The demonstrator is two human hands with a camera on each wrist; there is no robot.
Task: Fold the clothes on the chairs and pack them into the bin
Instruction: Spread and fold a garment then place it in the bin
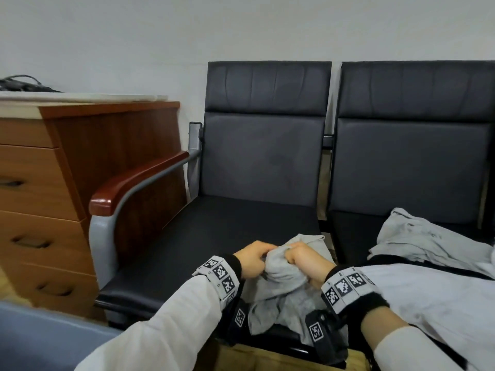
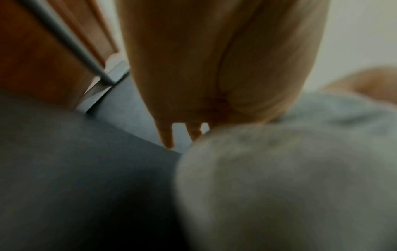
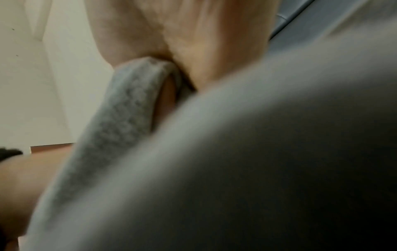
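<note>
We see a wooden drawer unit [image 1: 40, 188] left of the armrest chair [image 1: 257, 156]; over its seat's front edge, L hand [image 1: 253, 259] & R hand [image 1: 304, 261] both clutch a bunched grey garment [image 1: 281, 269]; more grey clothes [image 1: 428, 245] right of it.

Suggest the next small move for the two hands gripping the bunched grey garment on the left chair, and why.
Probably draw the hands apart and lift, to open the bunched grey knit garment out flat. The left hand and right hand both grip it close together, it is crumpled at the front edge of the black leather chair seat, and bare seat lies behind it to spread on.
</note>
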